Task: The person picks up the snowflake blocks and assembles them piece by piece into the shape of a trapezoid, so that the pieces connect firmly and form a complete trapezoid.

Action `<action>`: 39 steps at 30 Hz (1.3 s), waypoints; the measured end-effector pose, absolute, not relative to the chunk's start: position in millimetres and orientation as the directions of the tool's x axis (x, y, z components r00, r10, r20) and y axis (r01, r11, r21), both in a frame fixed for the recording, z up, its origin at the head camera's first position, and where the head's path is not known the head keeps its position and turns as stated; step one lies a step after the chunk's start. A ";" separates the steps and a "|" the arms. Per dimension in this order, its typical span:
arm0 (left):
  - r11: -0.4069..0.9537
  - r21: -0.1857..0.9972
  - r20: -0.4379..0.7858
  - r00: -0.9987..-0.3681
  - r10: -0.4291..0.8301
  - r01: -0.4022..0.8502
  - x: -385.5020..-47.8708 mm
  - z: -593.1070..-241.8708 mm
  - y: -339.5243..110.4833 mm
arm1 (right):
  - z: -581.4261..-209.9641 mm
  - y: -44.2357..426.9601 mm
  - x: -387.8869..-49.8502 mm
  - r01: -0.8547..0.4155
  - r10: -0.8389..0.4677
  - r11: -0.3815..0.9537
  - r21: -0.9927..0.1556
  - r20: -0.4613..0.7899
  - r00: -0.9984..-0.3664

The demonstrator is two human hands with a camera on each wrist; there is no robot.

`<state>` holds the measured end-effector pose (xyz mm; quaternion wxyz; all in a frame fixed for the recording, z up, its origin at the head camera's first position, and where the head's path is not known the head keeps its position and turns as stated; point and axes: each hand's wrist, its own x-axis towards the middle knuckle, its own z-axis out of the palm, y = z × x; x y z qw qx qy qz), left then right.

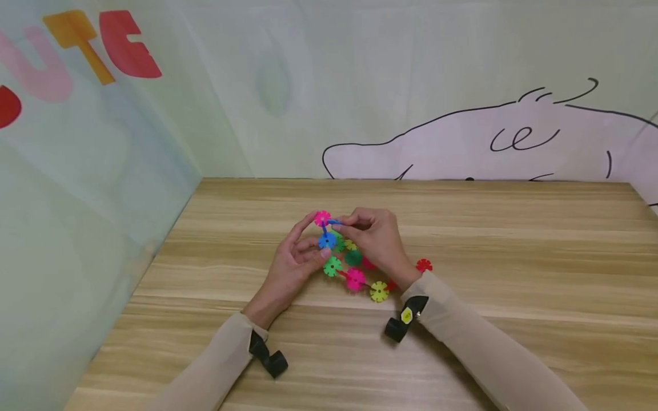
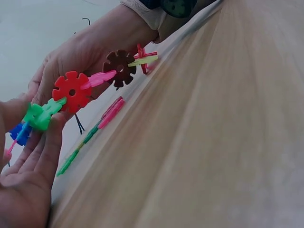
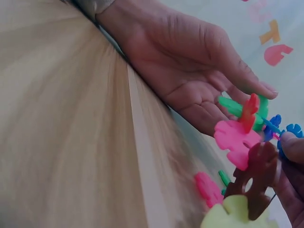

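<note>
A chain of interlocking plastic snowflake discs hangs between the hands, slightly above the table. My left hand [image 1: 290,265] holds its upper end, thumb by the green disc [image 1: 332,266] and fingers behind the blue disc [image 1: 327,241]. A pink disc [image 1: 322,218] tops the chain, touched by a left fingertip. My right hand [image 1: 377,234] pinches another blue disc [image 1: 334,221], seen edge-on beside the pink one. Whether the two are joined cannot be told. In the left wrist view the chain runs on through a red disc [image 2: 72,91] and a brown disc [image 2: 119,69].
Behind the chain, a joined row with a dark green disc [image 1: 353,258] and a small yellow disc [image 1: 350,244] lies on the wooden table [image 1: 216,240]. A red disc [image 1: 424,265] shows by the right wrist. A printed cloth [image 1: 288,114] hangs behind the table.
</note>
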<state>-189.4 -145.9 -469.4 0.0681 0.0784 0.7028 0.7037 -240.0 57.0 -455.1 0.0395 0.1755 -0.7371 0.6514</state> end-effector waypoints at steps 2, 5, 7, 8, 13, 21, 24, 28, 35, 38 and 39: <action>-0.023 1.000 -0.002 -0.980 0.197 -0.007 -189.5 -469.1 -145.2 | -454.6 55.5 -239.3 -0.284 -0.195 0.067 -0.956 0.267 -0.944; -0.054 0.998 -0.016 -0.981 0.193 -0.027 -189.3 -469.1 -144.2 | -453.9 53.9 -238.6 -0.245 -0.182 0.058 -0.968 0.231 -0.956; -0.078 0.996 -0.018 -0.981 0.195 -0.034 -188.8 -469.0 -143.4 | -453.4 53.1 -238.0 -0.227 -0.172 0.066 -0.972 0.213 -0.962; -0.088 0.996 -0.017 -0.980 0.197 -0.035 -188.4 -468.9 -143.1 | -453.3 52.6 -237.8 -0.224 -0.166 0.071 -0.972 0.210 -0.964; -0.072 0.997 -0.011 -0.981 0.194 -0.025 -186.6 -468.0 -142.4 | -453.1 50.7 -235.1 -0.318 -0.171 0.134 -0.939 0.294 -0.940; -0.017 0.999 -0.025 -0.986 0.164 -0.028 -186.7 -468.3 -143.3 | -453.9 45.9 -233.8 -0.482 -0.169 0.236 -0.843 0.453 -0.875; -0.012 0.999 -0.034 -0.986 0.163 -0.036 -186.8 -468.6 -143.9 | -453.3 45.5 -233.6 -0.481 -0.169 0.247 -0.841 0.452 -0.876; 0.003 0.999 -0.049 -0.988 0.147 -0.049 -186.7 -469.0 -144.4 | -452.0 45.2 -232.5 -0.477 -0.184 0.264 -0.838 0.442 -0.878; -0.038 0.998 -0.036 -0.989 0.144 -0.042 -188.7 -470.1 -143.4 | -450.4 46.9 -230.9 -0.500 -0.194 0.326 -0.802 0.461 -0.866; -0.063 0.997 -0.024 -0.988 0.152 -0.034 -189.9 -470.7 -142.6 | -450.8 48.4 -231.0 -0.499 -0.191 0.338 -0.798 0.462 -0.866; -0.064 0.997 -0.022 -0.988 0.154 -0.032 -190.2 -470.7 -142.3 | -451.3 48.7 -231.1 -0.490 -0.187 0.329 -0.807 0.453 -0.872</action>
